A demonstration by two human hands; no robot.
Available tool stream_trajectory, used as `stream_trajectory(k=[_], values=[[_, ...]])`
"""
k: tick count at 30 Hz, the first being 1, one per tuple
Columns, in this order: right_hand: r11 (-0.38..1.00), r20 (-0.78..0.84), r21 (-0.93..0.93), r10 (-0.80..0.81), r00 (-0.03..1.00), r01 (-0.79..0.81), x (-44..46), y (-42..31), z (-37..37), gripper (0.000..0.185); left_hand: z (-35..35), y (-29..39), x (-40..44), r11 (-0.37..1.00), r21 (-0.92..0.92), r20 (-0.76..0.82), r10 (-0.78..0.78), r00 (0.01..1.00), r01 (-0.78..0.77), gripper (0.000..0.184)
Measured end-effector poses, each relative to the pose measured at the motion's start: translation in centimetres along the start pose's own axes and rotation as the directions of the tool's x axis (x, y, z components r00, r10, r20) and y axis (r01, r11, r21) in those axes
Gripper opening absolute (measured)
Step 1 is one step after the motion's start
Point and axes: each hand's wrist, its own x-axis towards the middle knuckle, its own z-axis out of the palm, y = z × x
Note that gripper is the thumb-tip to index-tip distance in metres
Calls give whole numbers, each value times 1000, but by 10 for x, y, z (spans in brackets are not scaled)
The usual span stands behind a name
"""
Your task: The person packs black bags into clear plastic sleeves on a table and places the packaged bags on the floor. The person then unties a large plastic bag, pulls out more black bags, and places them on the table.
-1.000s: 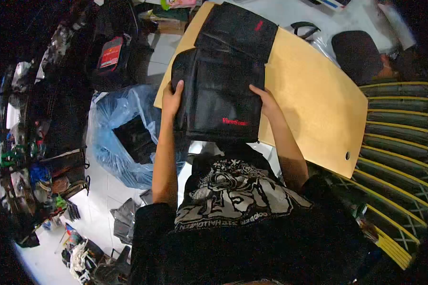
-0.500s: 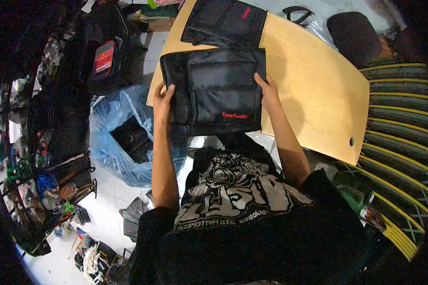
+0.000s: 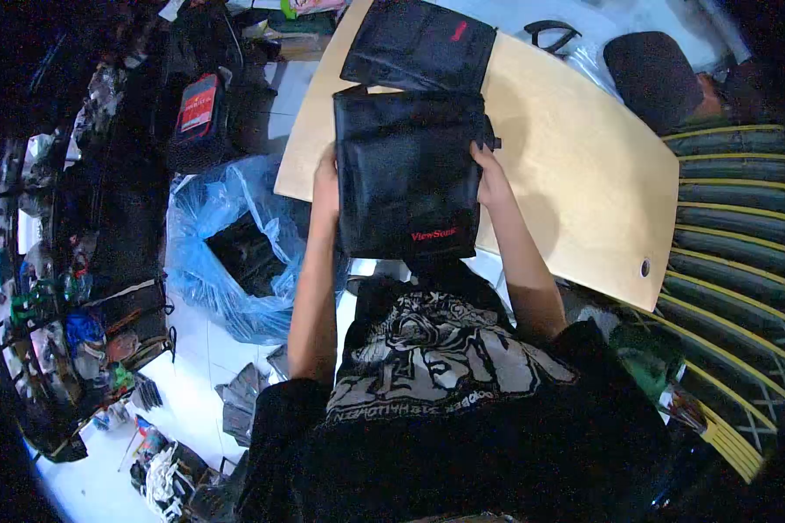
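A black ViewSonic pouch with red lettering near its lower right corner is held up over the near edge of the wooden table. My left hand grips its left edge, the fingers partly hidden behind it. On the right edge, my right hand holds the pouch with the thumb in front. A small dark strap or flap sticks out just above that hand. Beyond the held pouch, another black pouch with red lettering lies flat on the table.
An open blue plastic bag with black items inside stands on the floor at the left. Yellow-edged slats run along the right. A dark chair is behind the table, and cluttered shelves line the left.
The held pouch looks narrower than before, its left side no longer spread out. My left hand has moved slightly right, and its thumb no longer shows on the pouch's front.
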Motion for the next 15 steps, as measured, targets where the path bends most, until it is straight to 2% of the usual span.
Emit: stream_trajectory(k=[3, 4, 5, 6, 7, 9, 10, 13, 14, 15], values=[[999, 1, 0, -35, 999, 35, -4, 0, 2, 39, -23, 39, -1, 935, -132, 41, -327, 944, 330, 56], [999, -13, -11, -43, 999, 42, -5, 1, 2, 40, -23, 16, -1, 409, -755, 326, -443, 835, 512, 55], [997, -21, -34, -67, 998, 66, -11, 2, 7, 40, -32, 62, -11, 415, -765, 328, -406, 853, 492, 53], [993, -26, -56, -101, 995, 100, -16, 2, 13, 40, -36, 55, -19, 668, -629, 245, -316, 917, 398, 53], [988, -30, -80, -136, 990, 134, -21, -1, 20, 40, -38, 48, -22, 858, -443, 186, -195, 963, 259, 53], [991, 19, -61, -118, 993, 119, -38, -6, 23, 41, -42, 83, -28, 891, -371, 294, -155, 943, 262, 54], [992, 52, -52, -115, 992, 118, -41, -10, 22, 42, -52, 83, -28, 844, -363, 403, -240, 883, 395, 57], [986, 53, -136, -85, 995, 91, -48, -11, -4, 48, -52, 76, -38, 715, -536, 562, -94, 822, 449, 62], [988, 131, -134, -62, 989, 80, -54, -12, -14, 52, -51, 72, -41, 695, -561, 600, -32, 800, 449, 69], [991, 89, -123, -46, 995, 56, -61, -12, -23, 45, -46, 57, -43, 717, -491, 671, -50, 739, 495, 72]])
